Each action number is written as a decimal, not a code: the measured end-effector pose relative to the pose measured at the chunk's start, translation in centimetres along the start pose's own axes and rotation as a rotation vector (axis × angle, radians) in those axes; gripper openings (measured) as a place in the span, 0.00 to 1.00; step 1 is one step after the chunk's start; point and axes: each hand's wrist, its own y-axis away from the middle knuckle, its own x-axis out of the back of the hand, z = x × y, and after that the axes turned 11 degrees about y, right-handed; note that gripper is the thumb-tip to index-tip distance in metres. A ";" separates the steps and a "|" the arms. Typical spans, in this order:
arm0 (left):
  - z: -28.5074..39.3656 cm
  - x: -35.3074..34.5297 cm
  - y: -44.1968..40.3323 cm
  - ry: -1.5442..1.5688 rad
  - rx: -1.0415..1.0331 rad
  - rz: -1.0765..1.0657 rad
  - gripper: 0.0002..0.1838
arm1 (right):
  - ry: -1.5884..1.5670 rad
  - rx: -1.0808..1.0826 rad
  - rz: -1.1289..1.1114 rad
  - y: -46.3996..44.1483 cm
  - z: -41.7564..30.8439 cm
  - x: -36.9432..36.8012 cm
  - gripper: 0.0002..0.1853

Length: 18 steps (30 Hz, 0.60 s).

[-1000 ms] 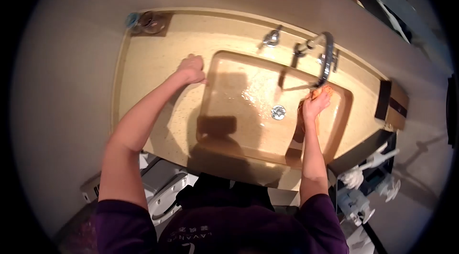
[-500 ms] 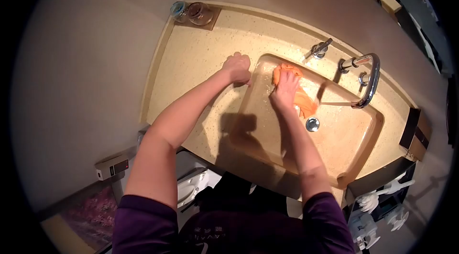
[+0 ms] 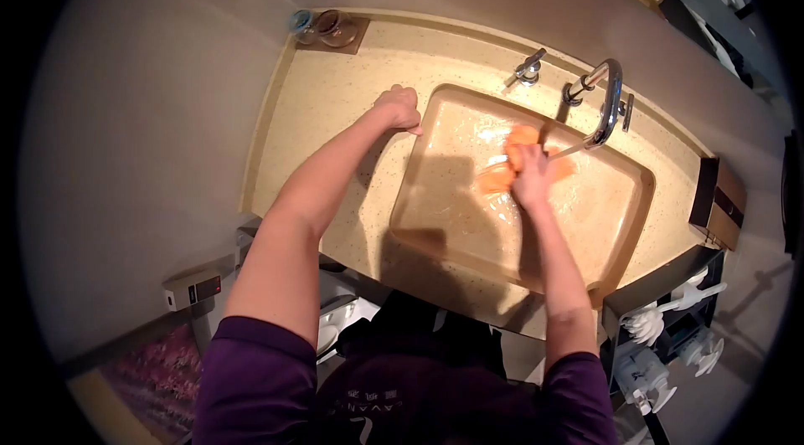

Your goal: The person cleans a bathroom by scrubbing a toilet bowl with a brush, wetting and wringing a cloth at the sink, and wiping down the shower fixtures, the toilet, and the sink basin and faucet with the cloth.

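An orange cloth (image 3: 498,179) lies crumpled and partly smeared by motion in the wet beige sink (image 3: 469,227). My right hand (image 3: 533,177) grips the cloth near the sink's middle, fingers bunched over it. From the chrome faucet (image 3: 610,110) a stream of water runs down to the cloth beside my fingers. My left hand (image 3: 399,108) is curled into a fist on the speckled counter (image 3: 352,102), close to the sink's left rim, with nothing visible in it. The drain is hidden behind the cloth and my right hand.
Two glass jars (image 3: 337,29) stand on a small brown tray at the back left corner. Behind the sink is a chrome tap handle (image 3: 528,68). A brown box (image 3: 718,204) sits at the right, above a dark caddy (image 3: 662,303) with white brushes and bottles.
My right hand has dragged the orange cloth from the sink's back left toward its middle, covering the drain. Water now runs from the faucet onto it. My left hand stays on the counter.
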 end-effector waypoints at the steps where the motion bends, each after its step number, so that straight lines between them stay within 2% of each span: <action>1: -0.1 0.0 -0.1 -0.011 -0.024 -0.001 0.38 | 0.032 -0.075 -0.001 0.2 2.5 0.6 0.36; 2: -0.2 -0.1 -0.2 -0.021 -0.049 -0.003 0.40 | 0.187 -0.127 -0.076 1.1 3.9 3.6 0.36; 4: -0.4 -0.2 -0.6 -0.017 -0.053 0.002 0.40 | 0.196 -0.234 -0.093 4.0 6.2 6.5 0.36; 6: -0.6 -0.5 -0.6 -0.007 -0.056 -0.002 0.40 | 0.217 -0.389 -0.014 8.3 8.2 6.1 0.37; 7: -0.7 -0.7 -0.5 0.003 -0.062 0.052 0.38 | 0.225 -0.384 -0.020 10.4 8.4 6.4 0.37; 9: -0.7 -0.8 -0.3 0.019 -0.071 0.087 0.36 | 0.204 -0.579 -0.062 14.0 8.7 6.7 0.41; 10: -0.7 -0.4 -0.3 0.031 -0.091 0.098 0.34 | 0.220 -0.588 -0.079 15.0 8.9 5.5 0.41; 12: -0.7 -0.7 -0.4 0.053 -0.112 0.078 0.30 | 0.188 -0.460 0.000 18.1 8.4 3.0 0.42; 14: -0.5 -0.4 -0.5 0.041 -0.106 0.064 0.29 | 0.164 -0.405 -0.257 15.8 4.0 5.2 0.40; 16: -0.2 -0.2 -0.2 0.029 -0.102 0.050 0.30 | 0.092 -0.214 -0.303 12.6 0.2 5.3 0.37; 17: -0.2 -0.2 -0.2 0.028 -0.096 0.057 0.30 | 0.190 -0.079 -0.290 11.3 -1.0 3.0 0.34; 18: -0.3 -0.2 -0.1 0.025 -0.088 0.065 0.31 | 0.144 -0.030 -0.231 9.7 -3.3 1.9 0.29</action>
